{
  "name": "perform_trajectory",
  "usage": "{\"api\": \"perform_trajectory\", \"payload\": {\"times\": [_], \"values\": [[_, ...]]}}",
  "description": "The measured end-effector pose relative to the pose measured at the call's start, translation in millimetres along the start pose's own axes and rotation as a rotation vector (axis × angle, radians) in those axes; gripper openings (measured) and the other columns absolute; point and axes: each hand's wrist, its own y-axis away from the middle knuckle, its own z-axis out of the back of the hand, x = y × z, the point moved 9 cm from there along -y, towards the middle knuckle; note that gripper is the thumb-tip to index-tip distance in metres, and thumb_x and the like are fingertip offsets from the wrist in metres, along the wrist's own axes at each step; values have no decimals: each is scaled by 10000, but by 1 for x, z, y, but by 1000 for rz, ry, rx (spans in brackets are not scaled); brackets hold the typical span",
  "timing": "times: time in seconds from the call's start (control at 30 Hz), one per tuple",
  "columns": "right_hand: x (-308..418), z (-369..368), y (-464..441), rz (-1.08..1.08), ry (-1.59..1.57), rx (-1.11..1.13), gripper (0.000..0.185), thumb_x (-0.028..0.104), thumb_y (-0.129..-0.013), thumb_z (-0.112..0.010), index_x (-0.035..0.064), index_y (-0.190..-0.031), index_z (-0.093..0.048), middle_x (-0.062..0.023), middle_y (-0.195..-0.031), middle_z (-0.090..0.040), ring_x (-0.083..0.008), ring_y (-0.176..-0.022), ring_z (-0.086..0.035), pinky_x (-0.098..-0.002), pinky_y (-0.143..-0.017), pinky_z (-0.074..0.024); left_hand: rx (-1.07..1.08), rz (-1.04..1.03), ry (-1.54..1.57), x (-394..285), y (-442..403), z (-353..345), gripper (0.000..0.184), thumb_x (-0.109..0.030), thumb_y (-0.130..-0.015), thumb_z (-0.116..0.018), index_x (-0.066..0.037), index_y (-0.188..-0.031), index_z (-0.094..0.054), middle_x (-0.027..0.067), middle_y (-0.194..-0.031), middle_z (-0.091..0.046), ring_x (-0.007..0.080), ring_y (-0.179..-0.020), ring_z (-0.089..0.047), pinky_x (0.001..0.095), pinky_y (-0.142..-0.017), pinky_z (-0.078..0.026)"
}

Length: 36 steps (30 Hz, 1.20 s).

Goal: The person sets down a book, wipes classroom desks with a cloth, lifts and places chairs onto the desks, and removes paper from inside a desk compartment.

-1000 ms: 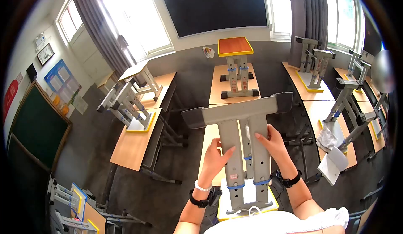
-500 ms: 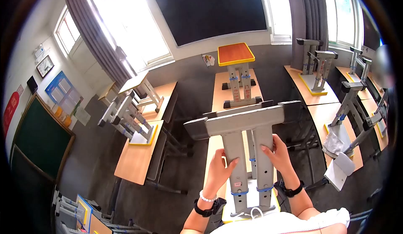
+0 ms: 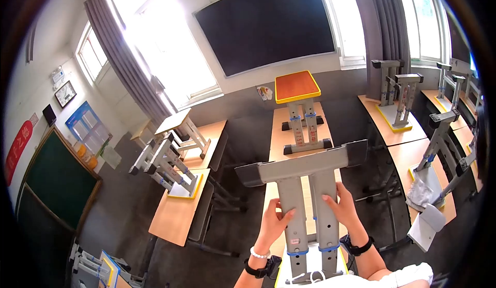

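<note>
An upturned stool stands right in front of me, its grey metal legs and black-capped foot bar pointing up. Its yellow-edged seat is low in the view, close to my white top. My left hand is closed round the outer side of the left leg, thumb on the near face. On the right leg, my right hand has the same kind of grip; the fingers behind both legs are partly hidden. Blue rings circle the legs below my hands. Under the stool a wooden desk runs away from me.
Straight ahead, an upright stool with a red-brown seat stands on the desk. More stools rest on desks to the left and right. A white cloth hangs by an upturned stool at right. A dark board is on the wall.
My view has tilted upward, so the room sits lower in it. The stool's far foot bar, visible before, is now hidden behind the near one. Both hands keep their grip on the legs.
</note>
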Motion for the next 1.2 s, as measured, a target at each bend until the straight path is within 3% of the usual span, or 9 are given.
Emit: {"api": "perform_trajectory", "payload": {"times": [0.1, 0.33, 0.47, 0.63, 0.9, 1.2], "values": [[-2, 0, -5, -8, 62, 12, 349, 142, -737, -664, -30, -989, -493, -162, -904, -601, -253, -855, -582, -309, -747, -444, 13, 26, -3, 10, -5, -1, 389, -121, -796, -653, 55, -1054, -421, 71, -867, -512, 56, -537, -514, 194, -436, -394], [11, 4, 16, -23, -14, 34, 353, 95, -706, -676, -19, -990, -500, -145, -870, -594, -215, -830, -576, -298, -749, -438, -27, 55, 58, 15, 22, 0, 385, -100, -786, -660, 24, -1055, -414, 37, -841, -493, 21, -491, -416, 189, -405, -321], [13, 5, 27, 24, -30, 34, 381, 136, -710, -687, -13, -995, -483, -145, -869, -581, -230, -808, -566, -308, -730, -436, -95, 49, 92, 19, 35, 0, 389, -74, -752, -682, 1, -1046, -439, 21, -828, -511, 18, -477, -410, 182, -401, -292], [11, 8, 62, 21, -77, 76, 442, 195, -741, -689, -10, -1054, -452, -150, -908, -551, -246, -836, -538, -325, -753, -420, -87, 35, 53, 6, 67, -3, 402, -41, -739, -681, -16, -1048, -425, 26, -802, -534, 28, -475, -421, 180, -402, -302], [27, 15, 69, 82, -67, 319, 484, 103, -730, -686, -9, -1139, -453, -141, -1006, -549, -220, -945, -524, -312, -832, -406, -187, -24, 37, -1, 111, -14, 401, -11, -726, -680, -10, -1019, -408, 33, -747, -536, 38, -468, -411, 183, -398, -306], [17, 22, 46, 220, -130, 236, 361, 73, -755, -649, 1, -1078, -506, -104, -929, -591, -159, -882, -534, -288, -798, -416, -318, -227, 100, -7, 103, -31, 420, -1, -729, -672, -17, -1049, -401, 30, -727, -548, 52, -523, -457, 190, -426, -355]]}}
